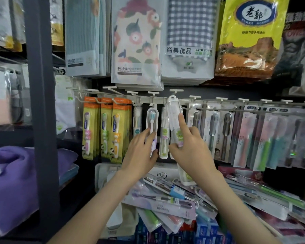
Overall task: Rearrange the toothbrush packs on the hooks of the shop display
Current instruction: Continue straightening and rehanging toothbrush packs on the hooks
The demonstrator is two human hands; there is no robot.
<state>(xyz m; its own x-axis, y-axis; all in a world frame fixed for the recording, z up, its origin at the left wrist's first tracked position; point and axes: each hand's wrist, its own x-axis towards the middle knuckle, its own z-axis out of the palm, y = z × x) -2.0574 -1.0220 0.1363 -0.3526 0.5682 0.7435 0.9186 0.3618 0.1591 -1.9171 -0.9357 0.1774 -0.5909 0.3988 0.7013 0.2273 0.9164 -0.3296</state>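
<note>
Currently: both hands on clear toothbrush packs at the hook rail

Through the head camera I see my right hand (192, 148) holding the green-label pack (174, 111), a clear case, in front of the hook rail (209, 101); its grip pinches the case, thumb on the left edge, forefinger (181, 120) stretched straight up the front, the other fingers curled behind; the pack tilts with its top leaning left, and its hanging loop sits just under a white hook (174, 91); I cannot tell whether the loop is threaded on; the lower end of the case shows below my wrist.

My left hand (141, 155) is on the blue-bristle pack (152, 118), another clear case, which hangs upright from its own hook just to the left; the grip pinches its lower part between fingers and thumb.

Between the two hangs a second green-labelled pack (164, 131), upright; further left hang the yellow children's packs (104, 131), and to the right runs a long row of carded brushes (253, 138).

Below the rail lies a loose heap of packs (165, 199); bagged towels (136, 41) hang above; folded purple towels (12, 182) sit on the shelf at far left.
</note>
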